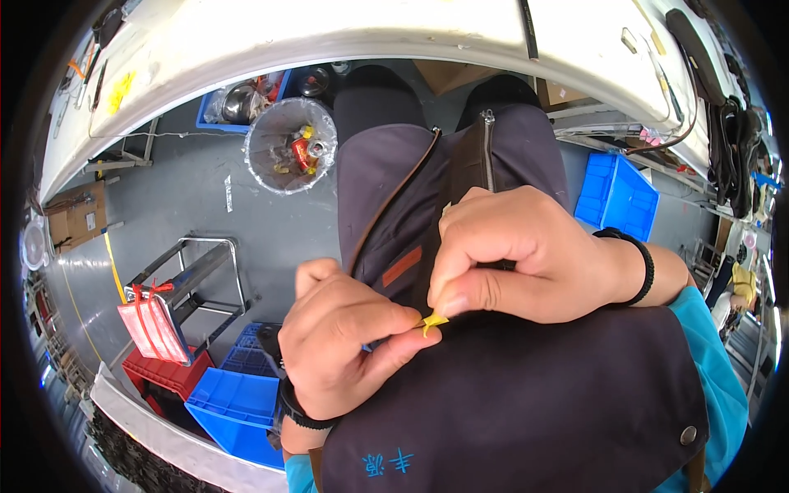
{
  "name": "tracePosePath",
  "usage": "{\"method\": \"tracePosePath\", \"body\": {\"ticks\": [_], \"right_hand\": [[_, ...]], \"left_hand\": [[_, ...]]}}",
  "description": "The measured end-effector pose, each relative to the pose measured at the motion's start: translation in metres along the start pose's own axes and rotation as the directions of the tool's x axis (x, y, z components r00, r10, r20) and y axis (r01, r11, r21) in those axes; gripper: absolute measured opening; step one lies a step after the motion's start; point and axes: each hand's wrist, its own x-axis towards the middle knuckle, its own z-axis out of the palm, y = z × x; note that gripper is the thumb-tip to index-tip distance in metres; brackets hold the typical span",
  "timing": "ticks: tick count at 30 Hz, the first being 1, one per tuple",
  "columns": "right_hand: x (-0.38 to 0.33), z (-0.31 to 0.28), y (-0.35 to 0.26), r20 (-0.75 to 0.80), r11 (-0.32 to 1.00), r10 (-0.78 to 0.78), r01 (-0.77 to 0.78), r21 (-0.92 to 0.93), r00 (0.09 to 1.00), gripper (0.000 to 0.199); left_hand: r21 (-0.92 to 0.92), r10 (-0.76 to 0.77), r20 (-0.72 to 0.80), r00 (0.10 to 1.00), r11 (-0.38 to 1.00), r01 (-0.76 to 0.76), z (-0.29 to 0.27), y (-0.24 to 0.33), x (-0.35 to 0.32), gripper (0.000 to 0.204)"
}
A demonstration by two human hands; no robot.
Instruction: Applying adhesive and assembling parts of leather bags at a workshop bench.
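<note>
A small yellow strip (434,321), too small to name more closely, is pinched between my two hands. The thumb and forefinger of my left hand (349,329) close on its left end. My right hand (534,259) closes thumb and forefinger on its upper right side. Beneath both hands, a dark plum-grey fabric bag (526,394) lies across my lap and against my body. It has an orange-brown patch, a metal zip (491,152), a brown strip, a round snap on its flap and blue stitched lettering.
Ahead stands a white worktable (345,37), with crumpled yellow material (121,90) on its left. A lined waste bin (256,152) holds scraps on the floor. Blue crates (616,193) stand at right and lower left, near a red crate (168,370) and a metal-framed stool (205,267).
</note>
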Motion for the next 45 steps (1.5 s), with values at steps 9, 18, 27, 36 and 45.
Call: {"method": "tracePosePath", "body": {"ticks": [9,18,27,36,45], "right_hand": [[-0.002,-0.001,-0.016,0.11,0.973,-0.124,0.143,-0.18,0.986,0.022],[-0.005,0.004,-0.009,0.11,0.873,-0.404,0.419,-0.252,0.908,0.013],[-0.007,0.01,-0.009,0.034,0.91,-0.358,0.357,-0.209,0.933,0.011],[-0.01,0.009,-0.013,-0.013,0.983,-0.119,0.116,-0.143,0.993,0.011],[-0.01,0.007,-0.01,0.009,1.0,0.02,-0.02,0.01,1.0,0.014]], "left_hand": [[0.502,0.371,-0.005,0.928,0.804,-0.319,-0.008,0.014,-0.012,0.022],[0.605,0.512,-0.062,0.857,0.702,-0.375,-0.005,0.01,-0.02,0.016],[0.624,0.601,-0.145,0.786,0.672,-0.399,0.007,0.007,-0.017,0.003],[0.168,0.11,-0.048,0.993,0.981,-0.101,0.005,0.007,-0.011,0.031],[-0.081,-0.006,-0.029,1.0,0.997,0.004,0.012,0.006,-0.008,0.026]]}}
